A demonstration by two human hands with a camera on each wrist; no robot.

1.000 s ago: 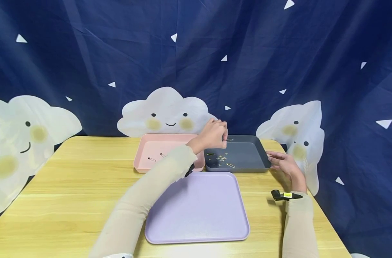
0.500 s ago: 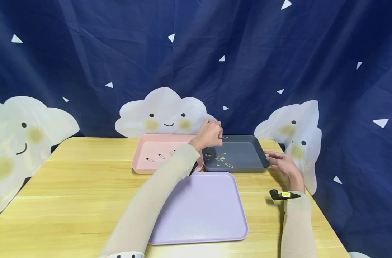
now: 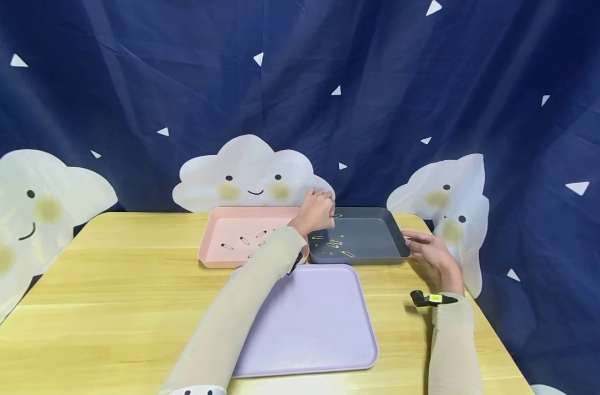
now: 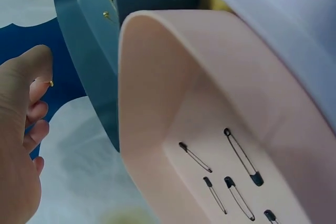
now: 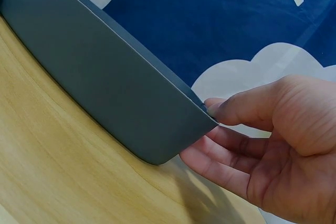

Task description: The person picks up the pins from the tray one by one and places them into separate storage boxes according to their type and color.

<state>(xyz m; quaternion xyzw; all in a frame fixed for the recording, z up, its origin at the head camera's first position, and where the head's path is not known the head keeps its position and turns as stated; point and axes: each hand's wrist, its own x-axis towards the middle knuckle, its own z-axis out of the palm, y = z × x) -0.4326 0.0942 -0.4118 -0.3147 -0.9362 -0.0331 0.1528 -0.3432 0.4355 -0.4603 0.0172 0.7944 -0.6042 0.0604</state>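
Note:
My left hand [image 3: 317, 211] is above the dark grey tray [image 3: 374, 236], close to its side shared with the pink tray [image 3: 208, 241]. Between its thumb and curled fingers I pinch a small gold safety pin [image 4: 51, 83]; only a tip shows in the left wrist view. Several gold safety pins [image 3: 334, 242] lie in the grey tray's left part. Black-headed safety pins [image 4: 243, 156] are scattered over the pink tray's floor. My right hand [image 5: 283, 140] grips the grey tray's right corner, thumb on the rim and fingers against the outer wall.
A flat lilac tray [image 3: 309, 323] lies in front of the two deeper trays on the wooden table [image 3: 107, 307]. Behind the table's back edge hangs a dark blue curtain [image 3: 206, 71] with smiling clouds. My left forearm crosses over the lilac and pink trays.
My left hand has shifted a little left and lower, toward the pink tray. The right hand keeps its hold on the grey tray. The head view has turned slightly.

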